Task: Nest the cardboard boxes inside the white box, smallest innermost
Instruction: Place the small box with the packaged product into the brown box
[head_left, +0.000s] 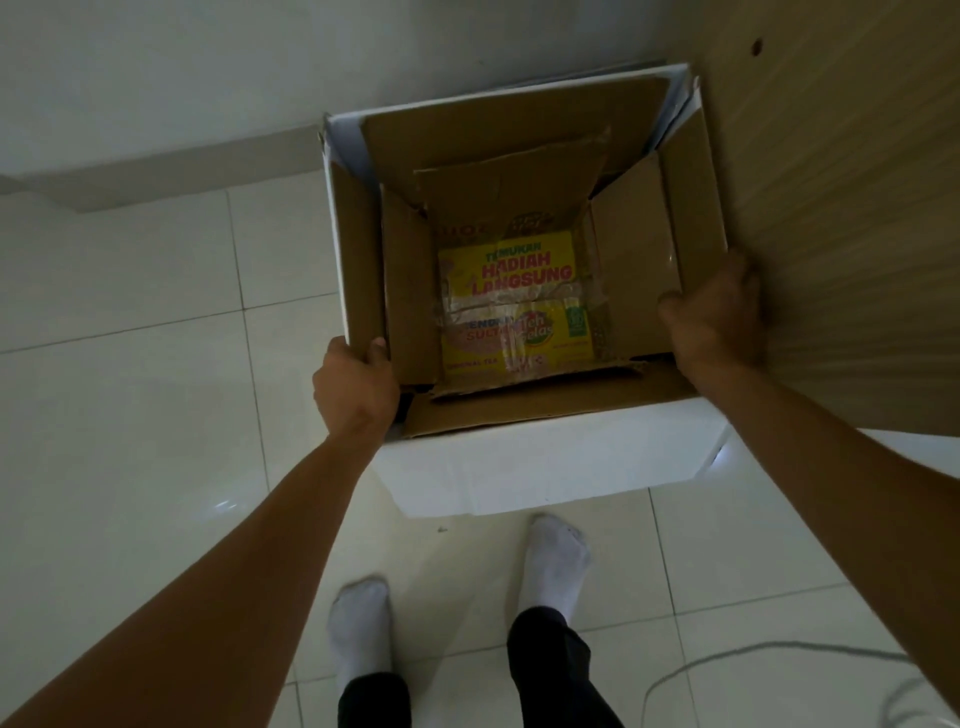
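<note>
Forearms: your two bare forearms lie nearest the camera, reaching forward and down from the lower corners to the box opening.
Left hand (358, 387): it clasps the near-left corner of the outer cardboard box (358, 260), fingers curled over the top edge of its left flap, thumb side outside.
Right hand (719, 312): it grips the right flap of the cardboard, thumb on the inner face, the other fingers hidden behind the flap; you cannot tell from here which of the nested boxes that flap belongs to.
Outer cardboard box: it sits inside the white box (545, 462), its brown flaps standing up along the white walls.
Inner cardboard box (511, 202): a smaller brown box rests within the outer one, flaps open and ragged at the edges.
Printed box (514, 306): the innermost item, yellow with red and green lettering and clear tape across it, lies flat at the bottom centre.
White box: it stands on the tiled floor (156, 415), close against the wooden panel (841, 182) on your right and near the white wall (208, 78) behind.
Feet (556, 561): your white-socked feet stand just before the white box.
Cable (727, 660): a pale cord curves over the tiles at lower right.
</note>
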